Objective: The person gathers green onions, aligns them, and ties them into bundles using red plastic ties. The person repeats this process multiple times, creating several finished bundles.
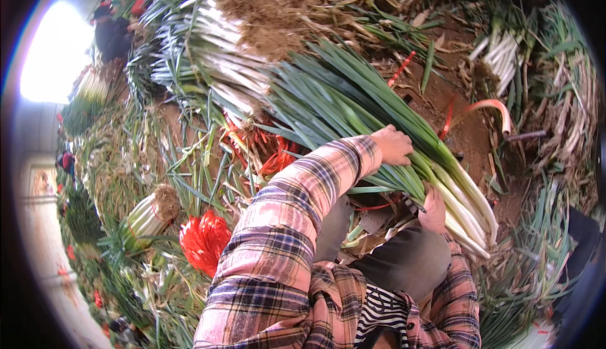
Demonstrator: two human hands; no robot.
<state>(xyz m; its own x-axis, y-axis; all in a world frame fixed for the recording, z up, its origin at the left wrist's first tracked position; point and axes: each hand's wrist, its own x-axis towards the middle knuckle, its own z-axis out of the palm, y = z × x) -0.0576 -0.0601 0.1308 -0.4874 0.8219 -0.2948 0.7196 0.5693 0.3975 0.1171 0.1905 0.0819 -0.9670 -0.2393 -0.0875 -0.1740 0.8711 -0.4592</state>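
Note:
A bunch of large green onions [454, 197] lies slantwise before me, white stems toward the lower right and long green leaves toward the upper left. My left hand [394, 145] lies over the leaves with its fingers curled into them; its fingertips are partly hidden. Lower down, my right hand [432, 209] holds the near side of the bunch where green turns to white, thumb showing and the other fingers largely hidden. A small dark object beside the right hand is unclear. Red plastic ties [279, 157] lie under the leaf side, and a red bundle of ties [204, 242] sits beside my left sleeve.
A large pile of green onions [227, 55] with earthy roots lies at the upper left. One tied bunch [151, 214] rests at the left. More stems [502, 55] lie at the upper right. A curved pale orange piece [492, 107] stands beyond the bunch. A person [111, 36] is farther off.

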